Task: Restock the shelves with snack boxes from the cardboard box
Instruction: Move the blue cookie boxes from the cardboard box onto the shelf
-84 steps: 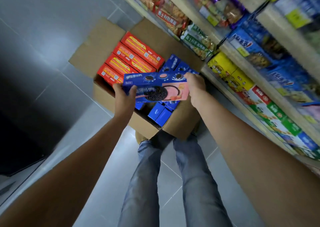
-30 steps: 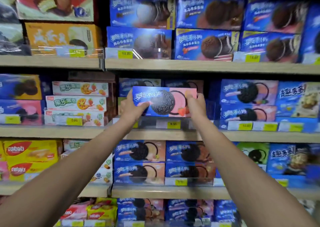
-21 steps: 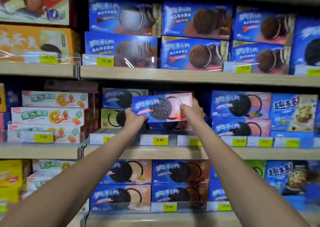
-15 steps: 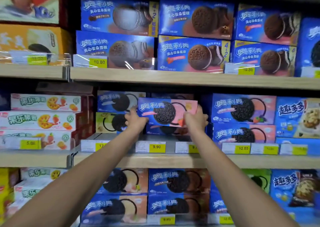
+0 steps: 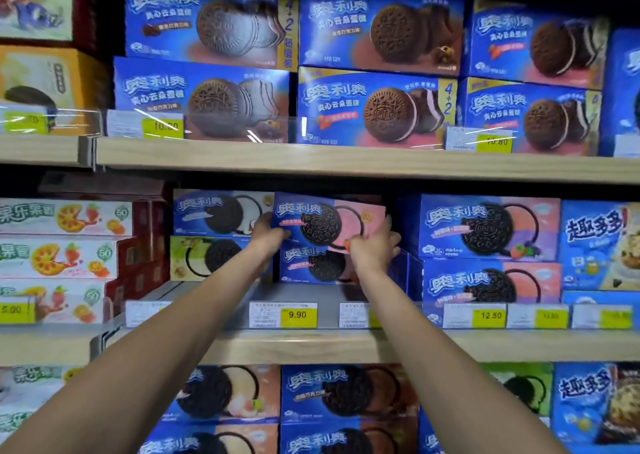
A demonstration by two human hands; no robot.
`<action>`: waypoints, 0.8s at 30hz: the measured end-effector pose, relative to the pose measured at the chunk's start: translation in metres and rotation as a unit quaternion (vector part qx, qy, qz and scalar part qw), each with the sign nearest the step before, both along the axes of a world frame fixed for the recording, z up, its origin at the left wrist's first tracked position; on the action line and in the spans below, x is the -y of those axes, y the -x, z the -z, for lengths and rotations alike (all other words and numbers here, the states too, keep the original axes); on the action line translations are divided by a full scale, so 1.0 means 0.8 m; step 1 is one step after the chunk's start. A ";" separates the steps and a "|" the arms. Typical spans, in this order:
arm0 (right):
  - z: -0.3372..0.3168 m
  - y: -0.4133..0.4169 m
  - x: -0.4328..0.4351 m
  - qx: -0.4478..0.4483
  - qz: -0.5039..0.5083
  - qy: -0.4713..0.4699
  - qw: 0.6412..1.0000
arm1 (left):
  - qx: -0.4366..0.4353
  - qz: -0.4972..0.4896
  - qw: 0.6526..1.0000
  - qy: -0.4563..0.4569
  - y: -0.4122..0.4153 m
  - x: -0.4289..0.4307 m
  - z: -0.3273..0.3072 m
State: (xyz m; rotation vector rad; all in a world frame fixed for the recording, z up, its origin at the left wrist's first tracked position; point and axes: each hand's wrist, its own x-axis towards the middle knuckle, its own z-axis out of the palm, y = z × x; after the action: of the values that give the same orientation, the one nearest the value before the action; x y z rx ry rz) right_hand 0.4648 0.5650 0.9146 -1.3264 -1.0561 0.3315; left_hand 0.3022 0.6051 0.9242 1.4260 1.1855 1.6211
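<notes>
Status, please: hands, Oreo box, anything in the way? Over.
Left hand and right hand grip the pink Oreo box by its ends. Box tilted, over a matching box on the middle shelf. Nothing seen blocking.

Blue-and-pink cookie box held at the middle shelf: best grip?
Grip the blue-and-pink cookie box by its two short ends, from the front, as the left hand and right hand do. It is long, thin and face-out, so the ends are narrow enough to hold.

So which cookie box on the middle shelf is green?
The bottom box in the stack left of the held box; its front is green, the others blue.
</notes>
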 end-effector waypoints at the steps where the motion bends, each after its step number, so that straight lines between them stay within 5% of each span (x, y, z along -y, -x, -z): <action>1: -0.001 -0.002 -0.004 0.000 -0.009 0.001 1.000 | 0.005 0.002 1.000 0.001 0.000 -0.002 0.002; 9: -0.012 -0.003 -0.022 -0.041 -0.057 0.007 0.997 | -0.004 -0.008 1.000 0.001 -0.015 -0.001 0.012; 16: -0.010 -0.015 -0.035 0.082 -0.070 0.088 0.990 | -0.077 -0.009 0.996 0.035 -0.010 -0.023 0.024; 24: -0.001 -0.017 -0.044 0.162 -0.059 0.114 0.978 | -0.063 -0.005 0.997 0.039 0.002 -0.062 0.037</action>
State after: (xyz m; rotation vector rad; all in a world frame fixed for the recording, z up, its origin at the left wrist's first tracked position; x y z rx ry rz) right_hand 0.4783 0.6003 0.9154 -1.5609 -1.4059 0.3388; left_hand 0.3008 0.6549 0.8944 1.4929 1.3140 1.4931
